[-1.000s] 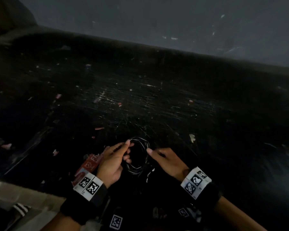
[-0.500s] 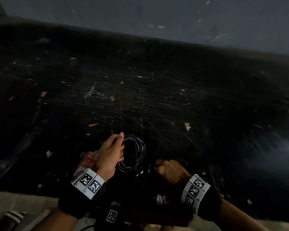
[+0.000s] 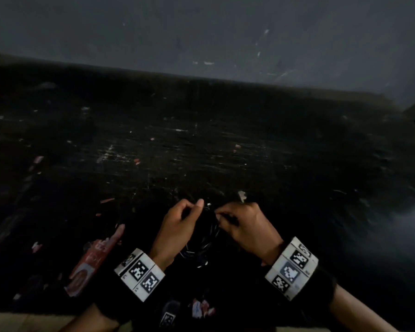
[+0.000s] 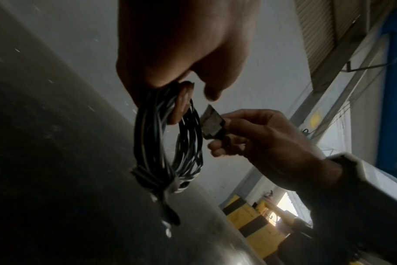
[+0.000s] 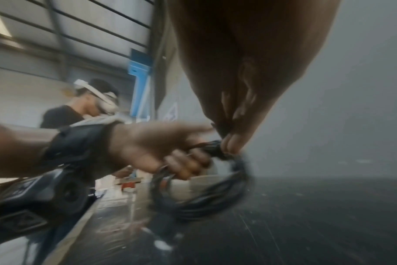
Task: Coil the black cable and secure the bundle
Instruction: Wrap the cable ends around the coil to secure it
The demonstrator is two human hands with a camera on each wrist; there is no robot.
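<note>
The black cable point(image 3: 207, 238) is wound into a small coil of several loops and hangs between my hands, just above the dark table point(image 3: 201, 152). My left hand point(image 3: 197, 208) grips the top of the coil, with fingers curled through the loops. In the left wrist view the coil point(image 4: 168, 143) dangles from that hand point(image 4: 193, 93), and a plug end point(image 4: 170, 220) trails below. My right hand point(image 4: 218, 136) pinches a small dark strap point(image 4: 212, 123) right beside the coil. The blurred right wrist view shows the right fingertips point(image 5: 232, 143) pinching at the coil's top point(image 5: 204, 193).
A red packet point(image 3: 94, 257) lies on the table left of my left wrist. Small scraps point(image 3: 107, 200) litter the scratched surface. A grey wall point(image 3: 201, 32) rises behind the table. Yellow and black posts point(image 4: 249, 215) stand off to the side.
My right hand has come up from the table's near edge to the coil, now pinching the dark strap. My left hand has lifted and turned the coil upright.
</note>
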